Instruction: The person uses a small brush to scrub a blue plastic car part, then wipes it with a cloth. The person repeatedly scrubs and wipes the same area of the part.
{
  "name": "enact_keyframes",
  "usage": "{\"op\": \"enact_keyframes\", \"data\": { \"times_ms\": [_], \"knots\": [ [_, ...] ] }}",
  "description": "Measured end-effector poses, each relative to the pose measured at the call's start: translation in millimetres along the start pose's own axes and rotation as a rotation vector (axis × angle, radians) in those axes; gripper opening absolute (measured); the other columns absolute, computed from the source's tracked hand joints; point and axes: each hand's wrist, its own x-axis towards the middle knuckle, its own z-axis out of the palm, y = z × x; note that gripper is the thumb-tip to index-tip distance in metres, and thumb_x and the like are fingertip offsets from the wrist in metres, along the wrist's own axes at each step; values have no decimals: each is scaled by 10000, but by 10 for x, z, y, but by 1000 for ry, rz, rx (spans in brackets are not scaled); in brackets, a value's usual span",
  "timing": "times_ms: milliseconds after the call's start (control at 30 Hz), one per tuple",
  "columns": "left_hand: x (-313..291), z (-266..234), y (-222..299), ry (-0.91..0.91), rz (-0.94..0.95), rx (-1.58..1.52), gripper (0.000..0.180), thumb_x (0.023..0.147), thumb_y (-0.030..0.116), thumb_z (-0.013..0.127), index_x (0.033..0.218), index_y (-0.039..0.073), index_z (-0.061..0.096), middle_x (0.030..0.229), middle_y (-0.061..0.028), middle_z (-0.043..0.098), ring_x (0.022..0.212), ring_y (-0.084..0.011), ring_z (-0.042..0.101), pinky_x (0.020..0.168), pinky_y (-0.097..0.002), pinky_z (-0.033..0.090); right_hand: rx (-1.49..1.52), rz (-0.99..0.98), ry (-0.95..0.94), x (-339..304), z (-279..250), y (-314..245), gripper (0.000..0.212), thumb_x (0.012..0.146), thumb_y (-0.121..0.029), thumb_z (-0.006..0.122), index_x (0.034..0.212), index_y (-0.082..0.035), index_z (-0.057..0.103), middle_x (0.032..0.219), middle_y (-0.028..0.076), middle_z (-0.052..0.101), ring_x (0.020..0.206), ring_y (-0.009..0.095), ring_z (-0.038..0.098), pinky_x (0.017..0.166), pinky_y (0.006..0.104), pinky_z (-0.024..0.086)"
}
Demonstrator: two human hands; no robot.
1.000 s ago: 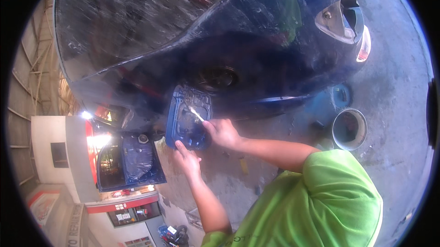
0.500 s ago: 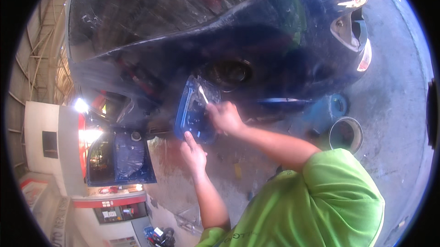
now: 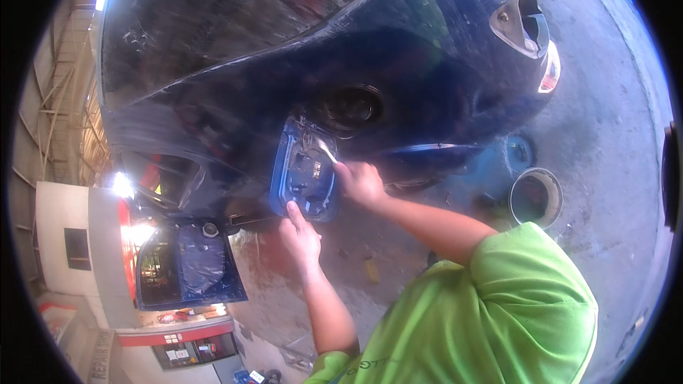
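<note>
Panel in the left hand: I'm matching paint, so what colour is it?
The panel is blue; the head view shows it best.

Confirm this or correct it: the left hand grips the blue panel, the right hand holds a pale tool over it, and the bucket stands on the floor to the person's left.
The side is wrong: the head view shows the bucket on the floor to the person's right. The left hand grips the blue panel and the right hand holds a pale tool over it.
</note>
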Motion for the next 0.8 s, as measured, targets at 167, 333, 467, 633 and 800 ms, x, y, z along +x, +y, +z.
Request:
{"op": "enact_keyframes", "data": {
  "times_ms": [167,333,467,633,800],
  "knots": [
    [63,21,-81,-13,6,-96,711,1093,544,428,822,-86,613,539,-91,525,411,-214,539,423,-348,487,232,-200,121,-48,124,126,452,1037,-388,561,906,3,746,808,281,691,855,449,723,794,506,558],
    [111,13,-153,-55,118,-188,721,1098,536,422,793,-86,623,516,-77,509,401,-181,523,378,-324,440,99,-7,142,-167,131,30,439,1038,-370,560,900,-13,774,758,231,724,812,391,751,797,497,570],
    [103,23,-160,-23,54,-76,751,1100,529,421,721,-95,595,498,-91,497,390,-214,511,393,-351,456,362,-68,-67,-210,54,-131,532,1059,-397,552,759,14,708,541,156,631,462,262,651,554,423,557],
    [52,11,-172,-11,77,-109,750,1100,531,420,729,-97,589,506,-97,497,396,-224,516,396,-358,459,554,10,-39,-246,22,-366,513,1041,-363,577,729,28,691,564,87,632,421,177,599,455,358,503],
    [82,-25,-189,-45,98,-132,747,1100,529,426,721,-95,584,503,-85,492,398,-205,515,391,-351,459,310,4,11,-263,-11,-248,516,1044,-421,577,791,10,705,579,79,625,419,162,558,436,345,468]
  ]
}}
